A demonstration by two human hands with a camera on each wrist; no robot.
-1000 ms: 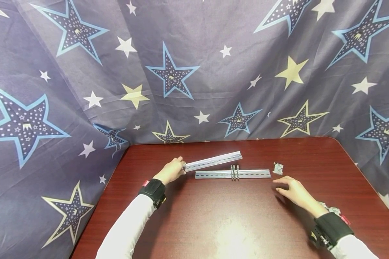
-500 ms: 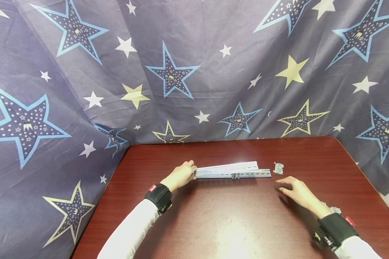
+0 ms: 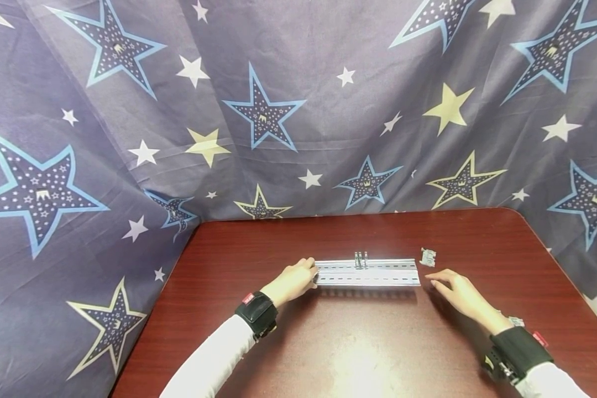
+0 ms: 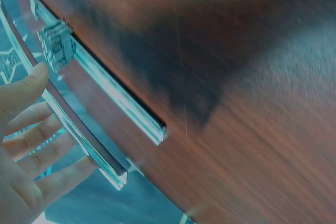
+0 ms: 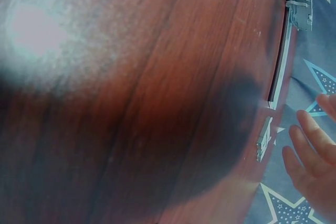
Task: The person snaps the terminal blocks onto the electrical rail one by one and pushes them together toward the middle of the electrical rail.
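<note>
A slotted metal rail, the held rail (image 3: 378,278), is up off the tabletop (image 3: 278,356), grasped at its left end by the left hand (image 3: 291,281), thumb on one side and fingers along the other. In the head view its far edge overlaps the near edge of a second rail (image 3: 394,265), which lies lengthwise behind it; the left wrist view shows a gap between the two. The right ends of both nearly line up. Three narrow blocks (image 4: 55,46) sit side by side, upright, near the middle of the second rail. Just beyond the rails' right ends lies a loose block (image 3: 428,257), apart from them. The right hand (image 3: 459,293) is nearby with fingers loosely extended, gripping nothing, its fingertips close to the held rail's right end. More small pieces (image 3: 516,321) show beside the right wrist, partly hidden by it. A strip of tabletop separates the second rail from the far edge, where a star-patterned curtain (image 3: 318,44) hangs; a much broader stretch spreads between the two forearms on the near side, giving wide room there.
</note>
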